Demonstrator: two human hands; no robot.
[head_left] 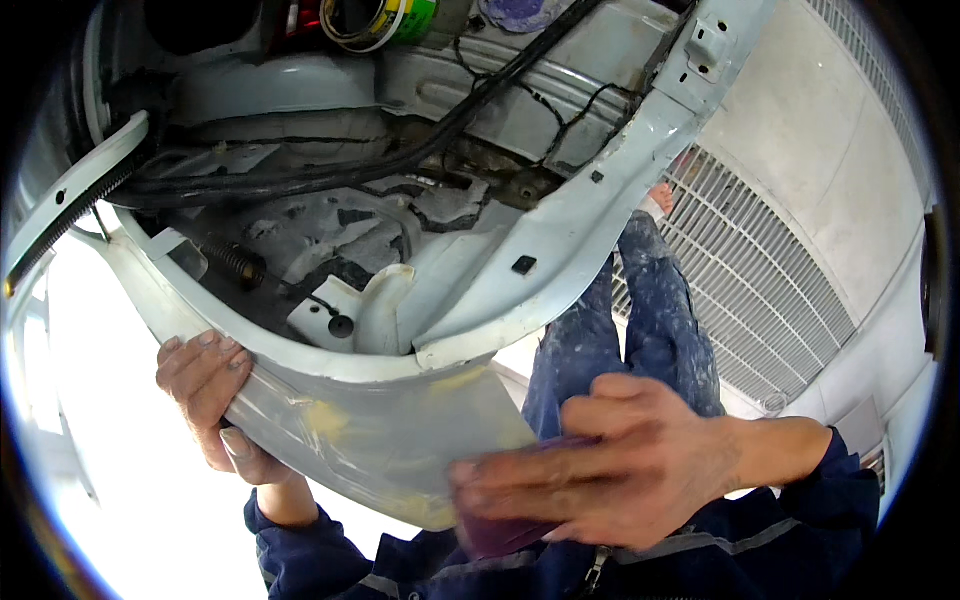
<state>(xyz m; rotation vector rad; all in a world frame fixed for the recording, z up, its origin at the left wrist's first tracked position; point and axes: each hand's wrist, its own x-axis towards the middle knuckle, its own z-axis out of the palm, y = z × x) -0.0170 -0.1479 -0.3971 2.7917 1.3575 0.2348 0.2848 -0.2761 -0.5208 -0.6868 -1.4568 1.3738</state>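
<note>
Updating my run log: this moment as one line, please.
left hand: touching grey panel, left edge; right hand: holding maroon pad, panel's right edge

Glare burned the left side white; the pale floor (800,170) looked bright. My right hand (645,465) was blurred, its fingertips (490,472) perhaps most. The body cavity (290,225) sat in shadow, and the grating (750,280) curved toward the black rim.

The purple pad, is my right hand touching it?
Touching. The head view shows the right hand with its fingers laid across the purple pad, holding it.
</note>
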